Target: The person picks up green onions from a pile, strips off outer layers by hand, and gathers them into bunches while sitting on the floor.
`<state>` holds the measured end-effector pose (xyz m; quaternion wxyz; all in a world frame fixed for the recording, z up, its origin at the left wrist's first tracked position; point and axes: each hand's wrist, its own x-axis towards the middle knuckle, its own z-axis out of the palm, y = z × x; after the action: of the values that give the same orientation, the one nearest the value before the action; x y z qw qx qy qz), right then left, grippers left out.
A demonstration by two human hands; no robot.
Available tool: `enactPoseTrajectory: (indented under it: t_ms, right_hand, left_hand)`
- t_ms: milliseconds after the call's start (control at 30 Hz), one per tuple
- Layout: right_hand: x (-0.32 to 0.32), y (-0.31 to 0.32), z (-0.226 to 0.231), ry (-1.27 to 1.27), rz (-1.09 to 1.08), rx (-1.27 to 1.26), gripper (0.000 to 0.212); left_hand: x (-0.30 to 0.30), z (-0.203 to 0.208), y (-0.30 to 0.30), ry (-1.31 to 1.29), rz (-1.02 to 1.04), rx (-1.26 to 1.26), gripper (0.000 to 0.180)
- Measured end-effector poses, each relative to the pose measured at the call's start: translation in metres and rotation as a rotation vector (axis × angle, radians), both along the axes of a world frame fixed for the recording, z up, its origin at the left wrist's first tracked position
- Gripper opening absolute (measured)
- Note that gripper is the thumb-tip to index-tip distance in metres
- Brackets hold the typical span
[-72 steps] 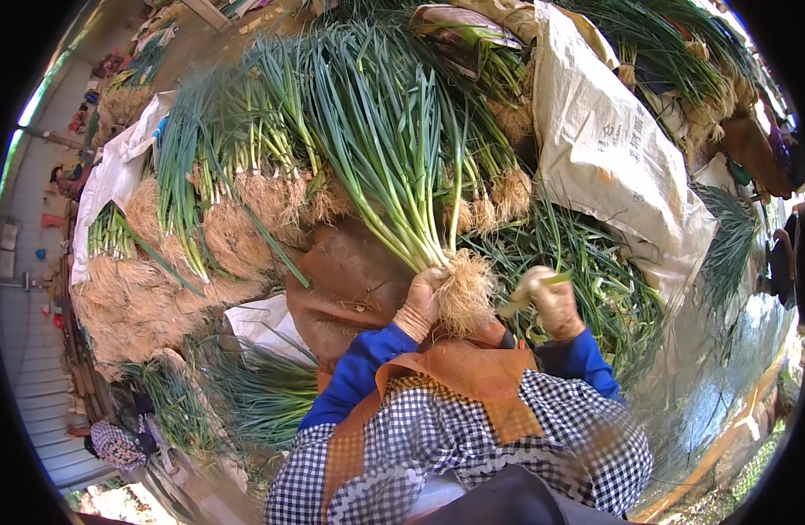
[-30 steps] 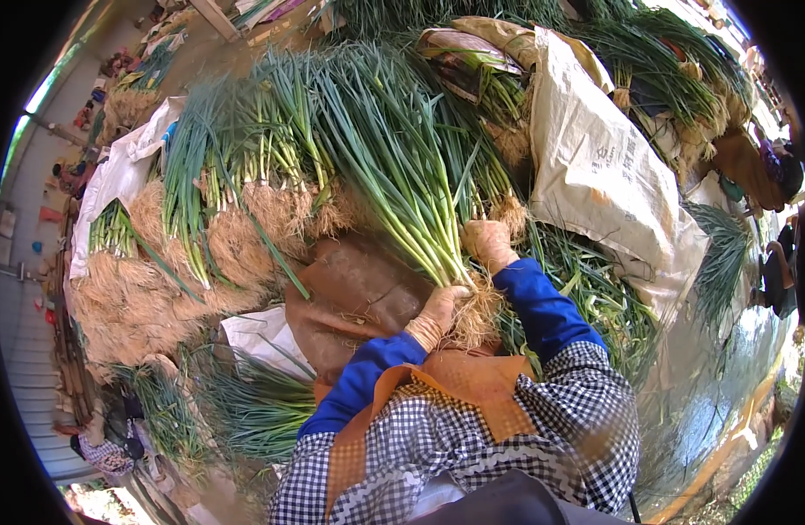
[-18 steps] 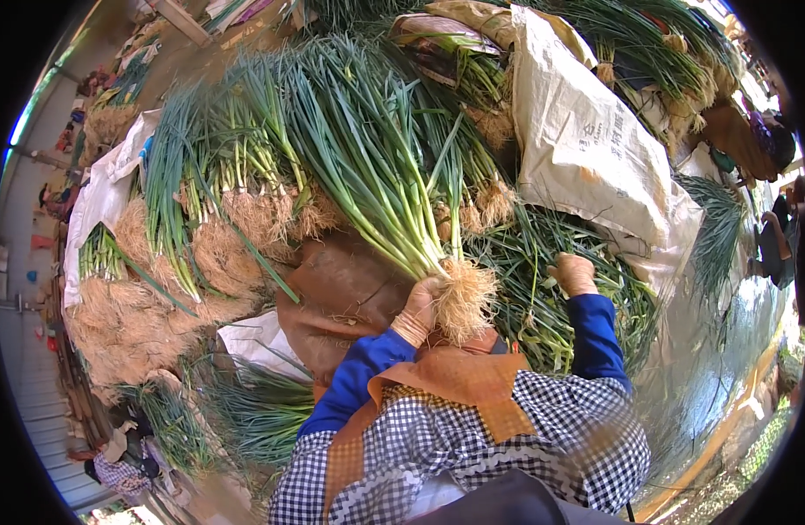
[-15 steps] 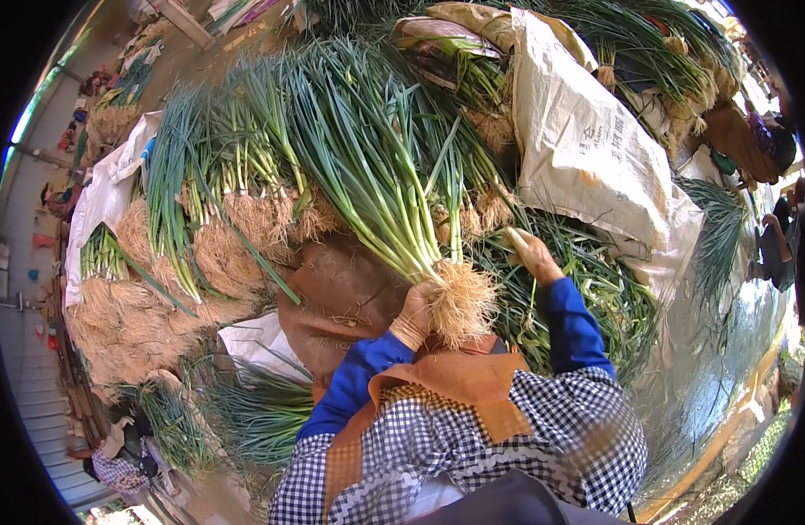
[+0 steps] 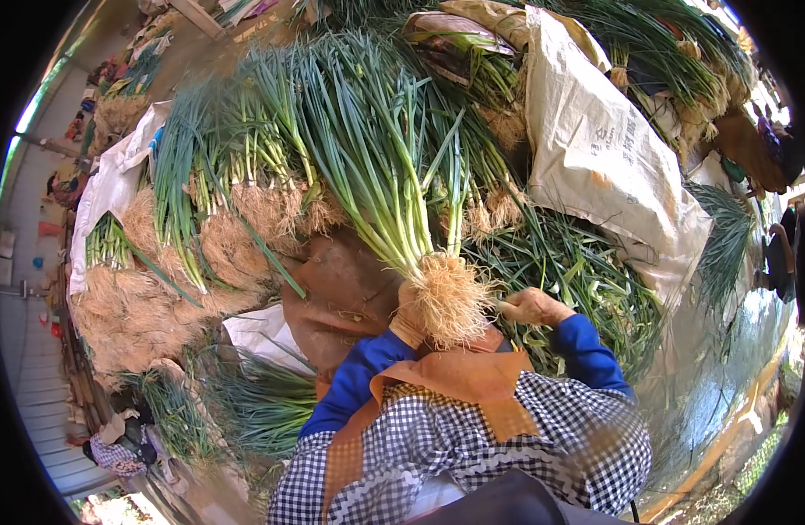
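Gripping the bunch (image 5: pixel 378 166) at the base of its stems (image 5: pixel 400 229): left hand (image 5: pixel 407 320), partly hidden by the roots (image 5: pixel 455 302). Root end hangs by the brown sheet's (image 5: pixel 345 284) right edge, leaves (image 5: pixel 345 105) fanned past its far edge. Right hand (image 5: pixel 539 307) has come down from level with the lower stems to just beside the roots, above the leaf heap (image 5: pixel 586 267); fingers bent in, cannot tell whether on anything. Judged from that, attention now sits at the root end

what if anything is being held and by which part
The left hand grips a bunch of green onions low on the stems, near the roots, which partly hide it. Whether the right hand holds anything is unclear.
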<state>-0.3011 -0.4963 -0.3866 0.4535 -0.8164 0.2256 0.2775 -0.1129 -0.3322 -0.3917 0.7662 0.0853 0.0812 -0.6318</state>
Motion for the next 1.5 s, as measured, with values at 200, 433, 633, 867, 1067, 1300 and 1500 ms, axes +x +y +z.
enactPoseTrajectory:
  t_ms: [200, 433, 633, 867, 1067, 1300, 1500]
  right_hand:
    - [0.021, -0.027, -0.013, -0.431, -0.415, -0.282, 0.049]
    - [0.105, -0.008, -0.036, -0.79, -0.619, 0.202, 0.033]
    - [0.074, 0.023, 0.021, -0.817, -0.36, -0.365, 0.029]
    - [-0.007, -0.035, 0.042, -0.344, -0.424, 0.319, 0.038]
    - [0.08, -0.009, -0.028, -0.839, -0.568, 0.277, 0.039]
    - [0.09, 0.0, -0.057, -0.666, -0.701, 0.14, 0.023]
    - [0.055, -0.024, -0.066, -0.583, -1.548, 0.516, 0.021]
  left_hand:
    - [0.0, -0.012, -0.001, -0.085, -0.029, 0.071, 0.031]
    - [0.008, -0.006, 0.008, -0.212, -0.169, 0.301, 0.036]
    - [0.003, -0.021, -0.002, -0.158, -0.179, 0.349, 0.028]
    - [0.004, -0.046, 0.003, -0.152, -0.179, 0.362, 0.031]
    - [0.006, -0.056, -0.001, -0.146, -0.227, 0.297, 0.033]
    - [-0.003, -0.042, 0.0, -0.185, -0.135, 0.337, 0.027]
    - [-0.003, -0.016, 0.005, 0.039, -0.098, -0.031, 0.036]
